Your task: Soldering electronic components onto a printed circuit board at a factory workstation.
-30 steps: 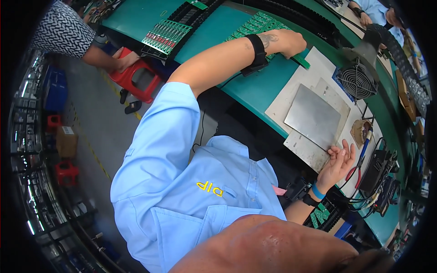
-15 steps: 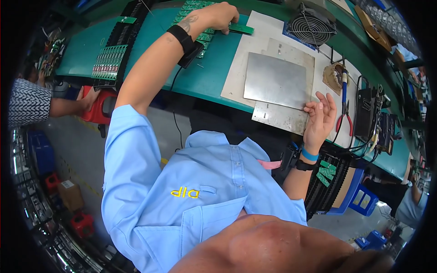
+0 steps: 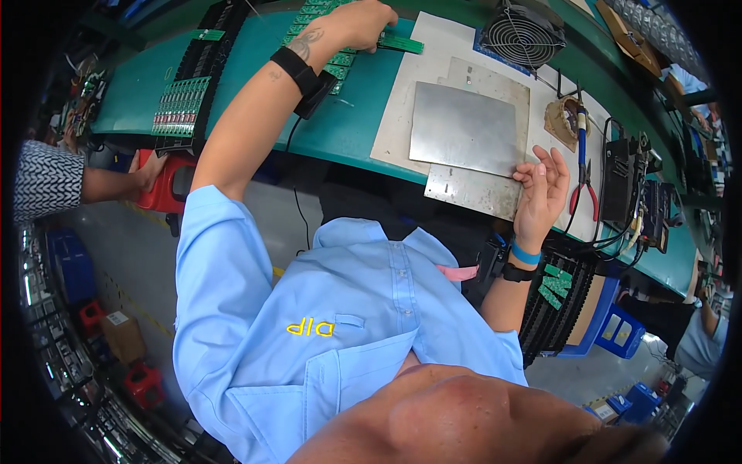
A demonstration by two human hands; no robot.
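At the far side of the green bench, my left hand (image 3: 363, 27) is closed with its fingertips at one end of a narrow green circuit board (image 3: 402, 44). Below that hand and forearm lies a row of similar circuit boards (image 3: 340, 71), partly hidden by the wrist. My right hand (image 3: 543, 189) is turned palm up, fingers loosely bent and apart, with nothing in it. It is beside the lower right corner of a smooth metal plate (image 3: 464, 124), which lies on a larger worn sheet (image 3: 471, 189).
A black fan (image 3: 524, 39) stands at the back right. Near it are a tape roll (image 3: 563, 122), red-handled pliers (image 3: 585, 193) and cabled black devices (image 3: 618, 182). Racks with boards stand at left (image 3: 185, 100) and lower right (image 3: 553, 301). Another person's hand (image 3: 149, 170) rests by a red stool (image 3: 166, 184).
The view has shifted slightly. My left hand has moved a little to the left with the circuit board. My right hand stays by the metal plate.
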